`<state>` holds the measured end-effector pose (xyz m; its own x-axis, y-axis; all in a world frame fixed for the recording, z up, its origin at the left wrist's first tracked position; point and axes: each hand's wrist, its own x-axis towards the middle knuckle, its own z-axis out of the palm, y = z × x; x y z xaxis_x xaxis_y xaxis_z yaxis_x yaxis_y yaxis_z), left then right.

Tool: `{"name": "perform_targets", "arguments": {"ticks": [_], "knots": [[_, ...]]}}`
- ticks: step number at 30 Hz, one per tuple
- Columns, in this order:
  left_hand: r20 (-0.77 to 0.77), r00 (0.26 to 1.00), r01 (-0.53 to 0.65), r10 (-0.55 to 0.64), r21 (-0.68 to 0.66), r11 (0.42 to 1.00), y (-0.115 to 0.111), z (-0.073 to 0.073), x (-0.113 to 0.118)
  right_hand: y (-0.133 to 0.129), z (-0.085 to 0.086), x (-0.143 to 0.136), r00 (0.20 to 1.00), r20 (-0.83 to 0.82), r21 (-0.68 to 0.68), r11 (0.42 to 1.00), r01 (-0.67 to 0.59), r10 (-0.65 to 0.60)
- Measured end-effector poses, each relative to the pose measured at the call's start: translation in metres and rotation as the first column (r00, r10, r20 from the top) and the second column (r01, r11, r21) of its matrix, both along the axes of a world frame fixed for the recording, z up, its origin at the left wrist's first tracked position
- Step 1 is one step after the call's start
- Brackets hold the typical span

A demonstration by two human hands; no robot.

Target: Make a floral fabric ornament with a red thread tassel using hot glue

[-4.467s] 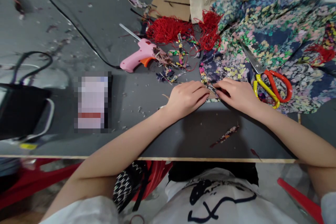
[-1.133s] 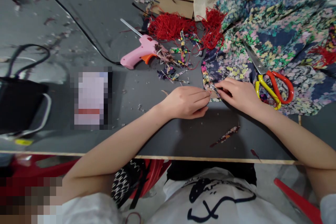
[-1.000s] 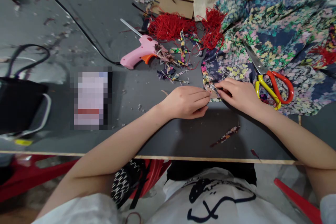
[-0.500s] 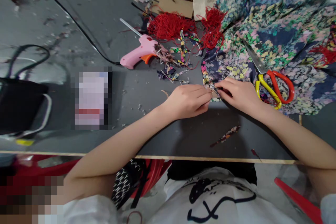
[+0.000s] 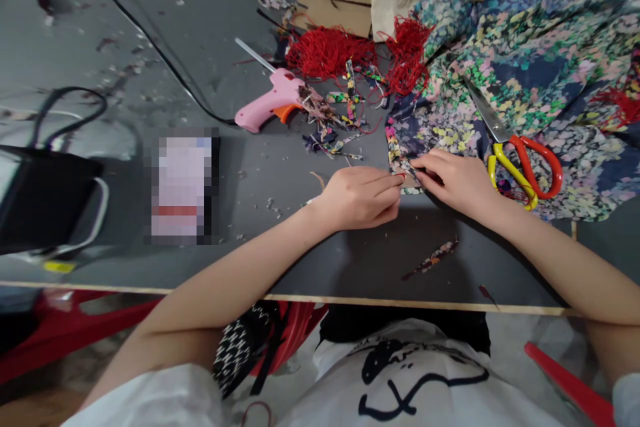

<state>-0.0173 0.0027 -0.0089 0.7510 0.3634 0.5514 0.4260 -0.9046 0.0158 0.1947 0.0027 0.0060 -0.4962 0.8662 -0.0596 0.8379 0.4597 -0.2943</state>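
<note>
Fingers (image 5: 387,188) of my left hand (image 5: 357,197) are pressed together at the tips, pinching the near end of a narrow strip of floral cloth (image 5: 395,155); from where I sit I can see the thumb tucked under and the fingertips meeting my right hand (image 5: 457,180) at the same spot. My right fingers (image 5: 425,170) are closed too, pinching the same strip from the other side, so both hands meet over it and touch. That strip lies on the bench (image 5: 250,180), at the near edge of the big floral fabric (image 5: 525,60) and touching it.

Nearer to me than the hands, a small loose scrap of patterned cloth (image 5: 433,257) lies alone on the grey bench top, close to the front edge.

Just right of my right hand, scissors (image 5: 520,157) with red and yellow handles rest on the floral fabric, blades pointing away from me. Left of my left hand, well apart, sits a blurred rectangular object (image 5: 183,187), and further left a black box (image 5: 43,197) with cables.

Beyond the hands, a litter of cloth trimmings (image 5: 335,127) spreads over the bench, touching the nose of a pink glue gun (image 5: 270,100) whose black cord (image 5: 150,40) runs off to the far left. Behind those lies a heap of red thread (image 5: 350,53), and at the far edge, brown cardboard pieces (image 5: 340,3).
</note>
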Motion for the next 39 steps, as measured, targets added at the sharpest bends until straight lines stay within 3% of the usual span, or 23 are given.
{"name": "perform_targets", "arguments": {"ticks": [3,12,27,34,39], "knots": [[0.059,0.998,-0.023,0.024,-0.009,1.0,0.001,0.001,-0.002,0.0,0.0,0.0,1.0,-0.005,-0.003,1.0,-0.011,0.011],[-0.006,0.976,-0.217,0.217,0.015,0.976,0.004,-0.004,0.003,0.0,0.001,-0.001,1.0,0.018,-0.009,1.0,-0.002,0.002],[-0.091,0.966,-0.244,0.242,-0.012,0.97,0.005,-0.01,0.007,0.0,0.001,-0.002,0.999,0.044,-0.008,1.0,-0.004,0.004],[-0.073,0.967,-0.243,0.246,0.039,0.969,0.005,-0.011,0.01,0.0,0.002,-0.003,0.999,0.047,-0.016,1.0,0.004,-0.003],[-0.086,0.966,-0.246,0.244,-0.007,0.969,0.005,-0.008,0.009,0.001,0.002,-0.002,0.999,0.047,-0.016,1.0,0.003,-0.002]]}}
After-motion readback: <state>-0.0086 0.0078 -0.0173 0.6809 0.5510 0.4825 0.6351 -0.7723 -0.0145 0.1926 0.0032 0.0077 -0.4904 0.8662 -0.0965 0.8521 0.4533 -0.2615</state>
